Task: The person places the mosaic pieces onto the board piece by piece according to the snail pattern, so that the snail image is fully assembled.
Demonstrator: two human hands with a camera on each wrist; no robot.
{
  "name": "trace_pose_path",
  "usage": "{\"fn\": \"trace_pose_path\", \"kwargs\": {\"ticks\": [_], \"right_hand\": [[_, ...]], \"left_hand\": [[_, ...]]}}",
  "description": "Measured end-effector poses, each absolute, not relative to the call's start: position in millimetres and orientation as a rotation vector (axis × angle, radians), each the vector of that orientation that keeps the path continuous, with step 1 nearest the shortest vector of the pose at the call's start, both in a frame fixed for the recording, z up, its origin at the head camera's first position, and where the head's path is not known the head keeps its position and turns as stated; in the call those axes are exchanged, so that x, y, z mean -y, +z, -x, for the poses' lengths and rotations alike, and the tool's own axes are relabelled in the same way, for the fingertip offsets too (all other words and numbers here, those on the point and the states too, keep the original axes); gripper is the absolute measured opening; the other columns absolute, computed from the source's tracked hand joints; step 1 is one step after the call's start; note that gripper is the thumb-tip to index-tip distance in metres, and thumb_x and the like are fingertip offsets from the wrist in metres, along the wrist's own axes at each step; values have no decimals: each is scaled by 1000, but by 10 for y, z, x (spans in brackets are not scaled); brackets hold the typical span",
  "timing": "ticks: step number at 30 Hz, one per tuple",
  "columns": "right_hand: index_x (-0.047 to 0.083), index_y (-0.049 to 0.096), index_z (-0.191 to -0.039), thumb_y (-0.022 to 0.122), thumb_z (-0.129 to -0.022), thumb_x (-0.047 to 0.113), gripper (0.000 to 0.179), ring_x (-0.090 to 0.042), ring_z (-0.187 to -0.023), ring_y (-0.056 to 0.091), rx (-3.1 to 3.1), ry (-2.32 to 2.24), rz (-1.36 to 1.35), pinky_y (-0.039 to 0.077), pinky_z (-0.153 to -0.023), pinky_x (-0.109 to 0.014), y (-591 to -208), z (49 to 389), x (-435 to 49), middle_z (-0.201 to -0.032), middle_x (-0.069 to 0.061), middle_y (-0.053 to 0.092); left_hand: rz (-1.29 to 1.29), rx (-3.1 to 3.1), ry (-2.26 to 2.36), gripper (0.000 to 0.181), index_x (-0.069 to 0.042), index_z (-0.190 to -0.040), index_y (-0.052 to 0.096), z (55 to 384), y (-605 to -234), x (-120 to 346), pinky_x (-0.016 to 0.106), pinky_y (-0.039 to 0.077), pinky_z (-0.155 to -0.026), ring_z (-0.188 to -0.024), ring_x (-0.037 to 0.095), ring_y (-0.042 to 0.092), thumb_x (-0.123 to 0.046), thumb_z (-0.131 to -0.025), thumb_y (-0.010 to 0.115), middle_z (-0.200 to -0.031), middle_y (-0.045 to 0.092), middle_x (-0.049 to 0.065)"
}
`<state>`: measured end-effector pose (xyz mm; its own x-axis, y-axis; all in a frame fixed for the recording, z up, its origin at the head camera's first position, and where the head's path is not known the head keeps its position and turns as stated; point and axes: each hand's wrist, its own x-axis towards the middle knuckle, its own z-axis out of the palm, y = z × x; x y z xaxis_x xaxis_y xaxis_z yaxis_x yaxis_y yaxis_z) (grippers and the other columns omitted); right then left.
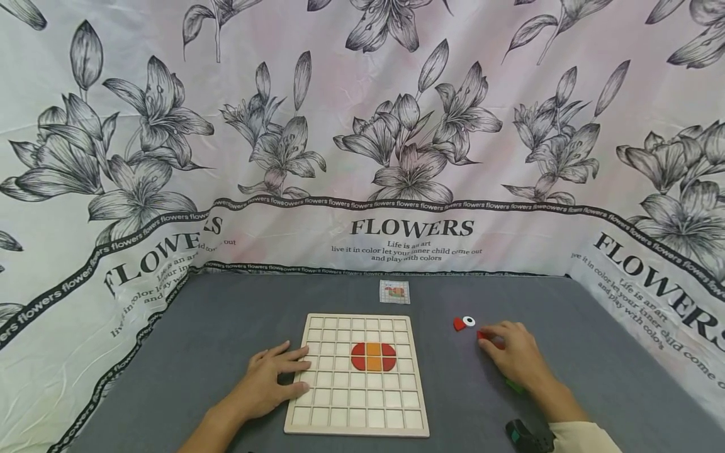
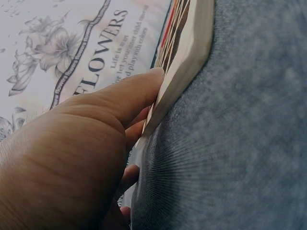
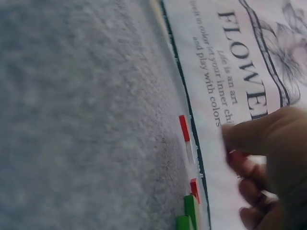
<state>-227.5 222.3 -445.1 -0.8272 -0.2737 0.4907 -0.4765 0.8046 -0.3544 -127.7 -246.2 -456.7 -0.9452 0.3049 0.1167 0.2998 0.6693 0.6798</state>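
Observation:
My left hand (image 1: 263, 380) rests on the left edge of a wooden grid board (image 1: 357, 431), fingers extended and thumb against its side. Red rounded-corner tiles (image 1: 358, 357) flank orange square tiles (image 1: 374, 357) in the board's grid, forming one rounded block. To the right of the board, my right hand (image 1: 512, 352) pinches a small red piece (image 3: 234, 156) between thumb and fingers, mostly hidden by them. Just beyond that hand lie a red piece (image 1: 459, 324) with a pointed end and a white disc (image 1: 469, 321) with a black dot.
A small picture card (image 1: 394, 292) lies behind the board. Green pieces (image 3: 190, 211) sit on the grey cloth beneath the right hand, near another red piece (image 3: 194, 186). Flower-printed fabric (image 1: 408, 233) stands around the back and sides of the table.

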Motion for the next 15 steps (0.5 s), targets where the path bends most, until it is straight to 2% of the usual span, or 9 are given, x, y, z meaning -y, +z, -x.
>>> {"fn": "trace_pose_path", "kwargs": {"ticks": [8,15], "right_hand": [[5,76,-97,81,-76,5,21,-24,-87,53,2479,707,-611,43,-68,-44,-4190,2058,-2037,-90,-1,65],[6,76,-96,83,-73,2,24,-18,-86,54,2392,757,-706,48,-58,-31,-4071,1918,-1882,-92,5,65]], "left_hand": [[-511,-2846,1174,49,-10,-123,69,1280,-4542,2452,63,5,-105,-139,39,23,-41,-85,72,-142,49,5],[-527,-2862,1161,50,-11,-124,68,1282,-4576,2458,64,5,-105,-139,39,25,-44,-86,71,-142,49,3]]}}
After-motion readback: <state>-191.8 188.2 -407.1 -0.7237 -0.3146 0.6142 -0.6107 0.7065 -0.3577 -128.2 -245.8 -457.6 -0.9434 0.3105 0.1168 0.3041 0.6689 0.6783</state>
